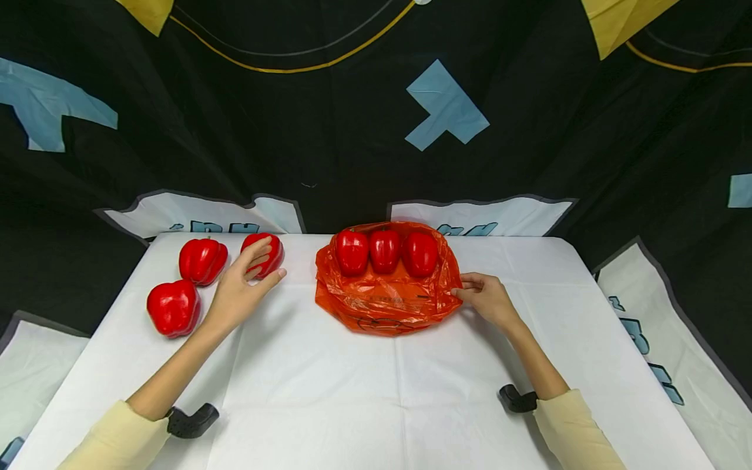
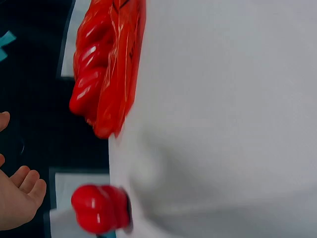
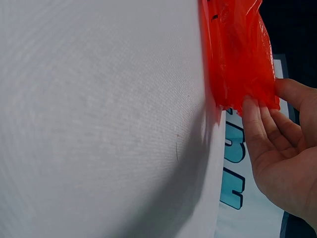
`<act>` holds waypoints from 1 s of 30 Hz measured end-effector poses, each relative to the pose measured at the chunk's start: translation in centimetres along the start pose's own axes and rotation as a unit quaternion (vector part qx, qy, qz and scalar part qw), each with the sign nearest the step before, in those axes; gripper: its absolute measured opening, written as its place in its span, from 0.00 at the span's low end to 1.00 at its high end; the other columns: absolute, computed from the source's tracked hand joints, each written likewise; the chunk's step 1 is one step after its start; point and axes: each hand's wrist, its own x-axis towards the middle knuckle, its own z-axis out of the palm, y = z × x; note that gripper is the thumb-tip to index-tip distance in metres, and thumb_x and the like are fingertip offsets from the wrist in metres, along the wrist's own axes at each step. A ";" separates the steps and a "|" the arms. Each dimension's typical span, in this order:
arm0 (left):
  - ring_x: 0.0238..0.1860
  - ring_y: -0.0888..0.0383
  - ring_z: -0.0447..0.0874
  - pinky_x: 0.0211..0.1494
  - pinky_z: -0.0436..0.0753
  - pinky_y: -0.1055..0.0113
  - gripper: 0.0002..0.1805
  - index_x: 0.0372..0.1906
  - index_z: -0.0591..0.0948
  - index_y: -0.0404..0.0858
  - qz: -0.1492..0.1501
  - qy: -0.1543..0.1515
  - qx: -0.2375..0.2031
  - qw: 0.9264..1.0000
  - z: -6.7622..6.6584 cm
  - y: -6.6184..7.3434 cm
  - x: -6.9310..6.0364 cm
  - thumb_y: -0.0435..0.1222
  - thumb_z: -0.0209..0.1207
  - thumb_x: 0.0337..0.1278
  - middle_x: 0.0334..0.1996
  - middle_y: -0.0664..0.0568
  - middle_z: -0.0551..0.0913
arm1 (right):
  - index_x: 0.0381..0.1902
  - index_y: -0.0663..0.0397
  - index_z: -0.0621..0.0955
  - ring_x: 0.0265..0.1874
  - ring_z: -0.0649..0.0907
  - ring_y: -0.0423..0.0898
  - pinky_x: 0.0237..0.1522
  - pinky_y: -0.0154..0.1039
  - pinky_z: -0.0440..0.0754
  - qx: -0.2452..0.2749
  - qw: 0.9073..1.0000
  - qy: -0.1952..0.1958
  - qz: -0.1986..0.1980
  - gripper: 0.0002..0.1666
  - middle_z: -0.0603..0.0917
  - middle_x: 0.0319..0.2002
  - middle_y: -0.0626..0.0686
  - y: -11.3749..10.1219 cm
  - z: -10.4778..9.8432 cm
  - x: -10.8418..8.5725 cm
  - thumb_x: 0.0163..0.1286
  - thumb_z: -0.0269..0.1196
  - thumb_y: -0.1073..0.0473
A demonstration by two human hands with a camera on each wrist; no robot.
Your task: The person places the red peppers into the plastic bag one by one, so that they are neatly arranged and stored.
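Pepper (image 1: 173, 308) far left, second pepper (image 1: 202, 261) just behind, third pepper (image 1: 273, 258) near back edge of table (image 1: 317, 405); my left hand (image 1: 241, 288) close by, relaxed, grasping nothing. Nudge could roll third pepper off. Bag (image 1: 382, 307) mid-table, three peppers (image 1: 385, 251) in it; my right hand (image 1: 489, 301) pinches its right edge. Weak pinch might let bag collapse.

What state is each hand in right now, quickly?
Left hand: open, holding nothing, near a pepper.
Right hand: holding the bag by its edge, between thumb and fingers.
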 end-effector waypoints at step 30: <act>0.71 0.30 0.54 0.62 0.64 0.34 0.43 0.79 0.54 0.42 -0.103 0.064 0.104 0.987 -10.4 -7.3 -5.0 0.40 0.63 0.65 0.75 0.34 0.55 | 0.56 0.72 0.79 0.40 0.85 0.49 0.41 0.35 0.83 0.007 1.000 -0.002 0.005 0.24 0.85 0.44 0.62 0.6 -0.1 0.1 0.68 0.67 0.61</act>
